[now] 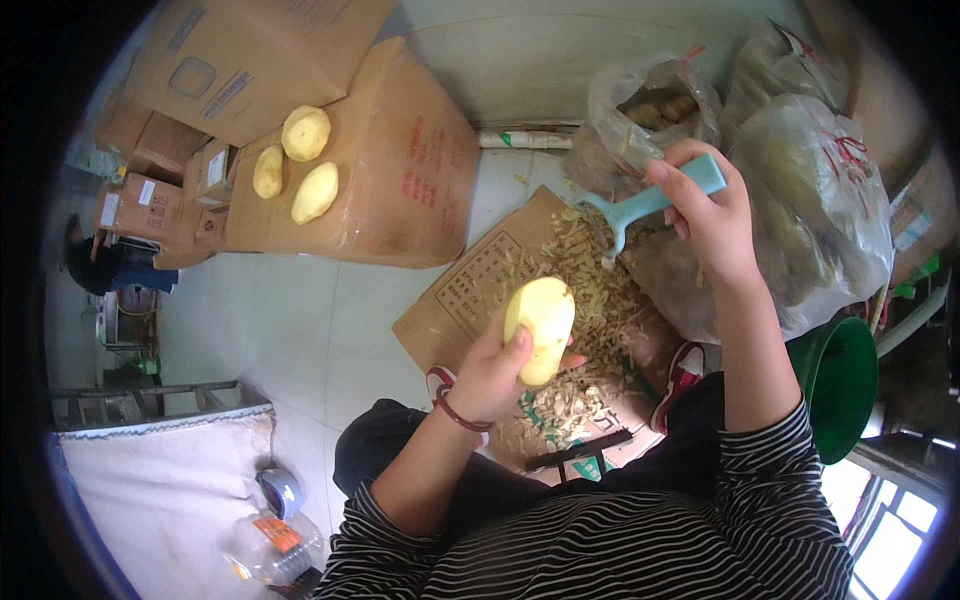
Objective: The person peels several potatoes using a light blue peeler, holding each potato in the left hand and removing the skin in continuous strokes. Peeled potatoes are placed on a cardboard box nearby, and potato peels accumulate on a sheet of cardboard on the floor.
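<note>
A pale peeled potato with a few dark specks is gripped in my left hand, its thumb across the near side. My right hand holds a light-blue Y-shaped peeler by the handle, raised to the right of the potato and apart from it. Potato peelings lie heaped on a flattened cardboard sheet below both hands. Three peeled potatoes, one round, one narrow and one oval, rest on a cardboard carton at the left.
Clear plastic sacks stand at the right; an open sack shows unpeeled potatoes, beside a tied sack. A green bucket is near my right leg. At lower left are a plastic jug and a white-covered surface. A person is farther left.
</note>
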`<state>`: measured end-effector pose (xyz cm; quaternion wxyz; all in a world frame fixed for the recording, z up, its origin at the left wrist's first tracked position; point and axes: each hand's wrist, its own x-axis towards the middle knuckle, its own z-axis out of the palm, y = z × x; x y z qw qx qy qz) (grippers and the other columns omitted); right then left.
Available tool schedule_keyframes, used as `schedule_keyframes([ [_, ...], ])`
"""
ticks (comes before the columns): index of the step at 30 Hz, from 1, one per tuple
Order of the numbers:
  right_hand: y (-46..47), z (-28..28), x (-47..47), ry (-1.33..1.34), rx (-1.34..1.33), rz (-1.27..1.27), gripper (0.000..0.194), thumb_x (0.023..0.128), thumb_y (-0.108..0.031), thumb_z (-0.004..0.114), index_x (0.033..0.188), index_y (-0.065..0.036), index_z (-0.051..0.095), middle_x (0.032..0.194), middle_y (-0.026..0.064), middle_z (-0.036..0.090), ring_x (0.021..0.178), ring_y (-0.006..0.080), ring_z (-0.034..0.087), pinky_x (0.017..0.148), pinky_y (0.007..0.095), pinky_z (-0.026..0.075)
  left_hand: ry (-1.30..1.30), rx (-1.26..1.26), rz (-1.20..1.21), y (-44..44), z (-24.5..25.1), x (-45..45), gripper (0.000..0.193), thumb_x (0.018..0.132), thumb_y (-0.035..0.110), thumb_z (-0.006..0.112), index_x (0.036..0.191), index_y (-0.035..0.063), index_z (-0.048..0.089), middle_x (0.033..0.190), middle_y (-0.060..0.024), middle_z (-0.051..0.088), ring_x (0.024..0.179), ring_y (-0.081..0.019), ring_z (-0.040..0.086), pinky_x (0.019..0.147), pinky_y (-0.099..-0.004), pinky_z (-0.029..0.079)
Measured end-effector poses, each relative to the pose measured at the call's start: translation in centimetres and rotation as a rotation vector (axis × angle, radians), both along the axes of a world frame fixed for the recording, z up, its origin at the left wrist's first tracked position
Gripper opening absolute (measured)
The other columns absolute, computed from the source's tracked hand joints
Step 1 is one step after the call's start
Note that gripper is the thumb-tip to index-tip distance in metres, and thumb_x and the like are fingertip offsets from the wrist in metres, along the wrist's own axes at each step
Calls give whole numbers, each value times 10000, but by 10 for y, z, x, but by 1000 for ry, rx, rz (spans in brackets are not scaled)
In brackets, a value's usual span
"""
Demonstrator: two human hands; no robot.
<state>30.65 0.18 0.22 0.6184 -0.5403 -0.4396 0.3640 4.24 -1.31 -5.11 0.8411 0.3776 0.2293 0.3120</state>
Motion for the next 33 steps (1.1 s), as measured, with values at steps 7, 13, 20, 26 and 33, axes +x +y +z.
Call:
schedule_keyframes([
  [7,-21,10,-45,10,71,491,161,754,-115,764,777,-59,615,694,-26,601,629,45,532,553,201,395,33,-240,66,4,-7,0,544,993,501,261,1313,88,412,1153,-94,567,958,-209,613,777,-402,557],
  [13,-10,11,-31,82,35,92,138,796,-134,712,763,-47,610,671,-32,572,629,41,514,561,208,388,166,-243,31,5,-8,-2,567,985,541,258,1193,78,510,895,-104,614,697,-180,585,562,-316,472],
  [20,-10,17,-31,107,-39,419,145,793,-142,711,768,-60,594,612,-45,527,526,24,479,475,192,348,165,-232,2,7,-11,1,540,988,532,283,1121,71,533,821,-112,609,612,-190,551,536,-318,449],
  [26,-12,9,-26,371,30,220,143,801,-133,705,778,-55,588,601,-40,517,504,23,462,458,195,333,166,-124,3,7,-13,4,564,978,552,292,1133,66,535,862,-115,614,631,-191,573,540,-316,466],
  [33,-9,17,-22,130,70,-93,138,830,-164,672,795,-62,588,600,-34,526,497,25,461,452,172,318,-16,-252,8,7,-6,9,528,983,529,305,1205,81,474,911,-102,583,732,-192,554,617,-317,439],
])
